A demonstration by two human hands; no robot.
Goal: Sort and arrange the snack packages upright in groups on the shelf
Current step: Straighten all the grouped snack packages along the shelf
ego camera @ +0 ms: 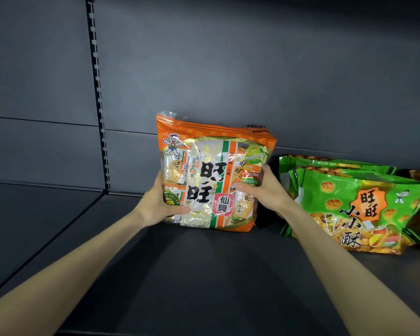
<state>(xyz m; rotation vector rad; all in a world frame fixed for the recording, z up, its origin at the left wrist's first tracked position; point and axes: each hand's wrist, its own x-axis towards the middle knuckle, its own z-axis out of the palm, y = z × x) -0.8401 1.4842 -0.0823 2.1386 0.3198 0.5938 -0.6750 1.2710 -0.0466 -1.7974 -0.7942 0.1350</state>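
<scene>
Orange snack bag [211, 175] gets gripped at both sides by left hand [161, 202] and right hand [262, 187]; probably light, crinkly, slippery, contents easily crushed.

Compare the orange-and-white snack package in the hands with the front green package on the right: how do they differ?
The orange-and-white package is gripped at its sides by the left hand and the right hand; the front green package is untouched. The orange-and-white package stands alone; the front green package heads a row of other green packages. Both are upright, printed fronts facing the camera.
</scene>
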